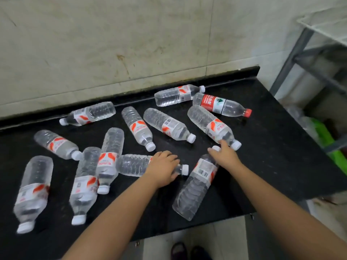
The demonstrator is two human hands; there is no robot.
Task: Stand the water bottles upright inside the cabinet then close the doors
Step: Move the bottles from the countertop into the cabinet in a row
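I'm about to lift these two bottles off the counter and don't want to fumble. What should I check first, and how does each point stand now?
1. Left hand has a hold on the bottle lying crosswise: ok, it rests over the neck end with fingers curled.
2. Right hand has a hold on the bottle with the barcode label: ok, it covers the cap end.
3. Caps on tight: cannot tell.
4. Lift path free: not ok for the left; its bottle touches the neighbour on its base end.
5. Cabinet open and ready: cannot tell, it is out of view.
6. Counter edge: ok, both bottles lie fully on it.
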